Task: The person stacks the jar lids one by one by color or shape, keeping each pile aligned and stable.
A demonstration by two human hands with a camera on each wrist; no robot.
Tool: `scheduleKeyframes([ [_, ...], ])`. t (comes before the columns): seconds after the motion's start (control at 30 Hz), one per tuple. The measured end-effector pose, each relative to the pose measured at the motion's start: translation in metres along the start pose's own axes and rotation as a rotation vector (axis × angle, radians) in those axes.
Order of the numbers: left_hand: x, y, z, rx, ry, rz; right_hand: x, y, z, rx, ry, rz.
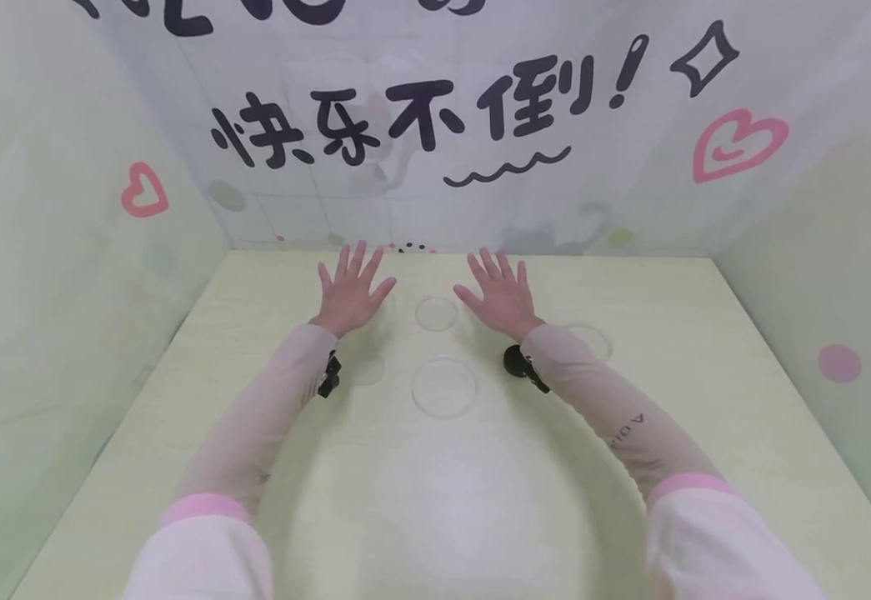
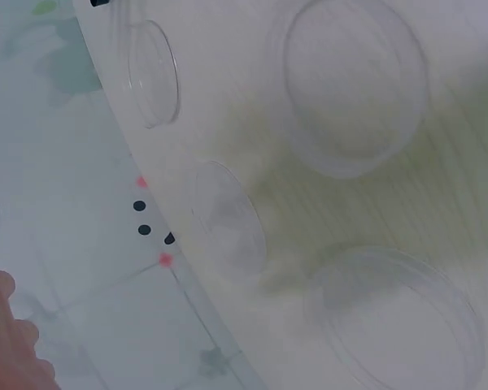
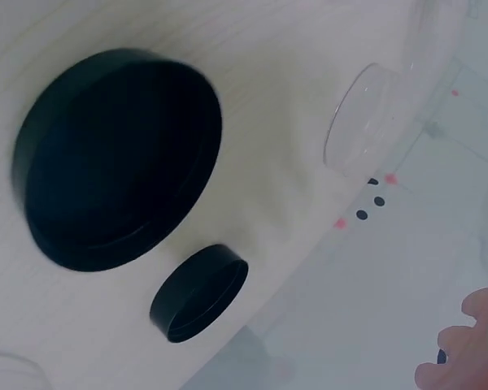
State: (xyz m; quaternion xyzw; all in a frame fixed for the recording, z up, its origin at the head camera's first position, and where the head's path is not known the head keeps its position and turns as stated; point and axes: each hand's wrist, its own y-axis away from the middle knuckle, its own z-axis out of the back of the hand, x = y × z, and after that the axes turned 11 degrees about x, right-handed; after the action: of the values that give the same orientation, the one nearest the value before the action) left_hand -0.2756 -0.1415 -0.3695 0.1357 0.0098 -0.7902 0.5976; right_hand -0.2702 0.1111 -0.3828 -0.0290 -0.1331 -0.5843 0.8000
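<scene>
Both hands reach forward over the table with palms down and fingers spread. My left hand (image 1: 352, 293) holds nothing near the back edge, left of a small clear round dish (image 1: 437, 314). On that dish's other side, my right hand (image 1: 503, 296) is likewise spread and holds nothing. A larger clear round dish (image 1: 444, 387) lies in front, between the forearms. Beside the left wrist is another faint clear dish (image 1: 367, 369). In the right wrist view, a large black round lid (image 3: 118, 162) lies hollow side up next to a smaller black lid (image 3: 199, 294).
A further clear dish (image 1: 591, 342) is partly behind the right sleeve. The pale wooden table (image 1: 443, 517) meets a printed back curtain (image 1: 435, 200) with dark lettering, and similar sheets (image 1: 52, 292) stand at both sides.
</scene>
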Motion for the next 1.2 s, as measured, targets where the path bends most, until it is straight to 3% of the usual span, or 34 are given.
scheduleKeyframes([
  [0.23,0.026,0.012,0.001,-0.063,0.021,-0.018,0.013,-0.008,-0.004,0.001,-0.013,0.051],
  [0.53,0.056,0.028,0.009,-0.091,0.07,0.008,0.038,-0.022,-0.005,0.0,-0.044,0.131],
  [0.8,0.081,0.043,0.004,-0.126,0.129,0.016,0.059,-0.031,-0.01,0.002,-0.156,0.235],
  [1.0,0.097,0.055,-0.001,-0.147,0.178,0.032,0.072,-0.036,-0.015,0.034,-0.275,0.226],
  [1.2,0.106,0.062,-0.006,-0.174,0.218,0.066,0.083,-0.045,-0.023,0.012,-0.309,0.22],
])
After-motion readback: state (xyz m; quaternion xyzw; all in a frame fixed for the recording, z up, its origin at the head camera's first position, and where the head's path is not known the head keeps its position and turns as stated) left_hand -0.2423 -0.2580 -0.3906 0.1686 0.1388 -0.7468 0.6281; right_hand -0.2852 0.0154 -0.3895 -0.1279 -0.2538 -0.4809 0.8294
